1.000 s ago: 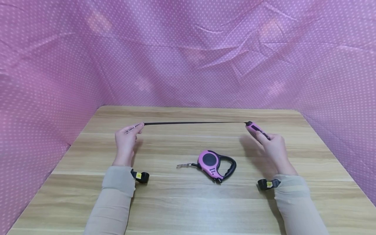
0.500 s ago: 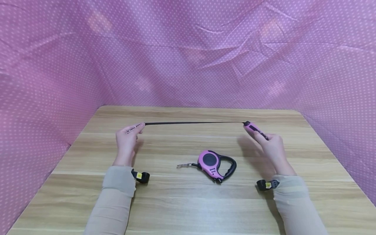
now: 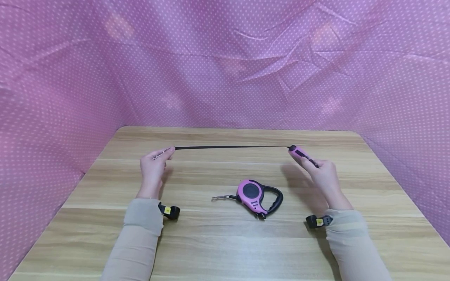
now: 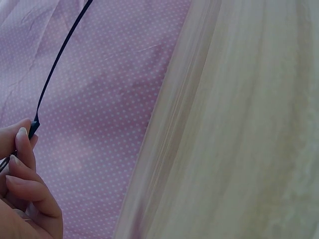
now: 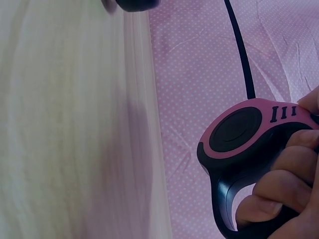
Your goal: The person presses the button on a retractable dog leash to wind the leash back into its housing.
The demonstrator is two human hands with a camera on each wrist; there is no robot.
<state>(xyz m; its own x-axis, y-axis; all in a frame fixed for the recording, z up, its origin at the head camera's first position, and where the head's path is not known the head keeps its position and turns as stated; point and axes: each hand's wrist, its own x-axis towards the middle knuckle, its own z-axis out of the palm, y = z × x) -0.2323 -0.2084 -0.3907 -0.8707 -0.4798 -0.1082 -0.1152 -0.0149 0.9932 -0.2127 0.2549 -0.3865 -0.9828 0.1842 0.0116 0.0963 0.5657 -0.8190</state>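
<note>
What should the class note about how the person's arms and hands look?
The left hand and right hand wear no gloves. The sleeves are light beige, ending in wide, greyer cuffs. Each cuff has a small black device with a yellow label.

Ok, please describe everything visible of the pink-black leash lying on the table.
The pink-black, plastic-looking leash lies flat on the light wooden table, touching nothing else. Its rounded body bears a black round disc and dark marks. In the head view, a short black strap ends left in a silvery, metal-looking clip; a black looped handle points right.
</note>
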